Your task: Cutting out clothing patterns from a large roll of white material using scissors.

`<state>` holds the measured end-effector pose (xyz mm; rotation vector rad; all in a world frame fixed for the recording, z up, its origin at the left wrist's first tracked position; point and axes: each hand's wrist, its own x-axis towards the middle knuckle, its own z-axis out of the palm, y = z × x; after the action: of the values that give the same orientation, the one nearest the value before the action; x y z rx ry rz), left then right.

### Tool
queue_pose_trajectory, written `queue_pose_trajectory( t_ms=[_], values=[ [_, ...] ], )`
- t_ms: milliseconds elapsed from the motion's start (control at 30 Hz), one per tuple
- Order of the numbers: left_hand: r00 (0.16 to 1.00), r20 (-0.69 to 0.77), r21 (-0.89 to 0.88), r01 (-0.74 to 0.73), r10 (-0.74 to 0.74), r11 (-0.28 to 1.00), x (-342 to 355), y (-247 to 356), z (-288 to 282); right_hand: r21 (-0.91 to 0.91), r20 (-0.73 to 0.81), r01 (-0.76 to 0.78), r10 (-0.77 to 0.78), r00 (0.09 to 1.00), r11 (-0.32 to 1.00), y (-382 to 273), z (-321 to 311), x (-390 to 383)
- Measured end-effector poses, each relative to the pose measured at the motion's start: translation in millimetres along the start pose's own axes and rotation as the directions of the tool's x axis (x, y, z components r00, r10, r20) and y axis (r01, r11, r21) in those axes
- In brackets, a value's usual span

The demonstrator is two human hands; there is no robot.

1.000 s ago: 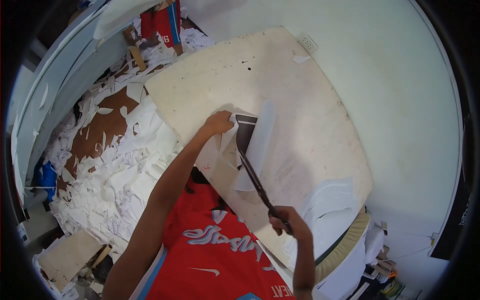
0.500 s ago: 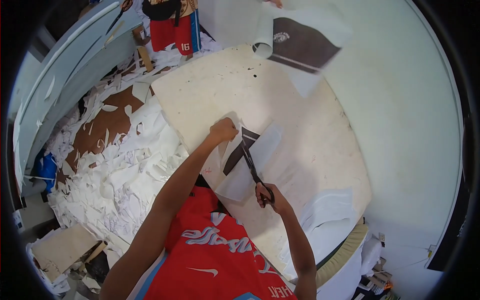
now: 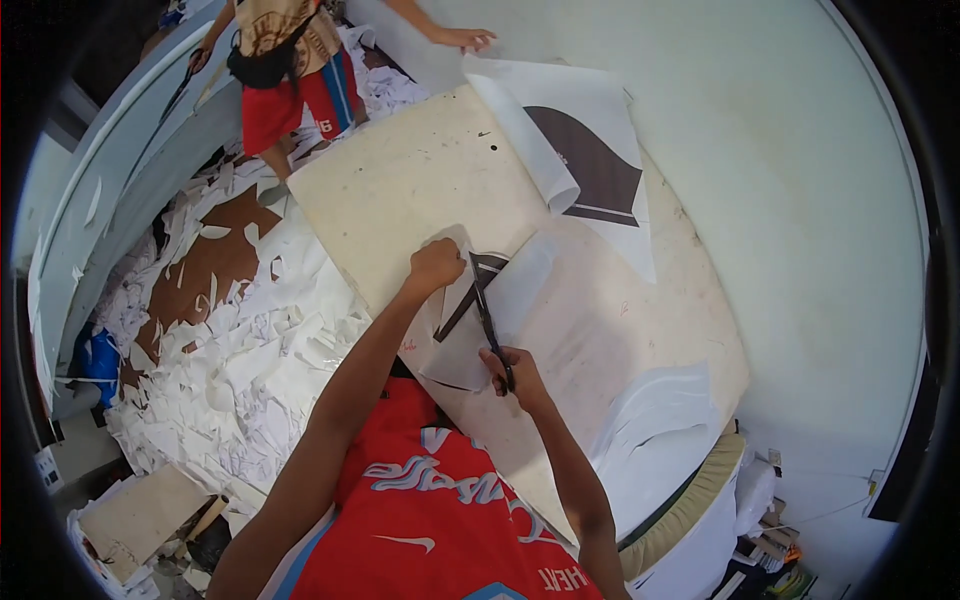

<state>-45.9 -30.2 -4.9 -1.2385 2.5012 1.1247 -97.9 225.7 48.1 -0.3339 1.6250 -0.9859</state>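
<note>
Cutting in hand: I judge that I am partway through trimming the printed sheet (image 3: 460, 346) with my long dark scissors (image 3: 486, 318).
Printed sheet: on the table (image 3: 400, 180), just in front of me, its white lower end reaching the edge closest to my body.
Next cut: to my mind it calls for taut paper and blades lined up with the border of the dark print.
Left hand (image 3: 437, 263): my fingers are curled tight, apparently pinching the sheet's upper left edge; their tips are partly hidden.
Right hand (image 3: 515, 374): my fingers are wrapped around the scissor handles.
Blades: they lie across the dark print, pointing away from me; how far they are parted I cannot tell.
Far sheet (image 3: 592, 165): another print, curled along one side, near a co-worker's hand (image 3: 464, 38).
</note>
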Motion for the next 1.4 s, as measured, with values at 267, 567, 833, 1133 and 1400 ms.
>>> queue_pose_trajectory(
  t_ms=[267,567,833,1133,1400],
  values=[
    [0.997,-0.076,0.0,-0.023,0.023,1.0,-3,-1,0,0.093,-0.078,0.006,0.001,0.997,0.996,-8,11,5],
    [0.955,-0.296,0.085,0.009,0.017,0.996,-35,-37,-29,-0.057,-0.167,0.138,-0.146,0.975,0.989,33,16,-60],
    [0.919,-0.385,0.106,-0.044,0.082,0.993,-111,-16,-33,-0.22,-0.583,-0.028,-0.108,0.805,0.975,106,27,-144],
    [0.977,-0.04,0.027,-0.207,0.208,0.978,-172,31,0,-0.611,-0.76,-0.41,-0.358,0.542,0.677,148,10,-154],
    [0.666,0.019,0.418,-0.683,0.746,0.599,-246,112,65,0.527,-0.636,0.563,-0.143,0.758,0.637,76,-29,-148]
  ],
)
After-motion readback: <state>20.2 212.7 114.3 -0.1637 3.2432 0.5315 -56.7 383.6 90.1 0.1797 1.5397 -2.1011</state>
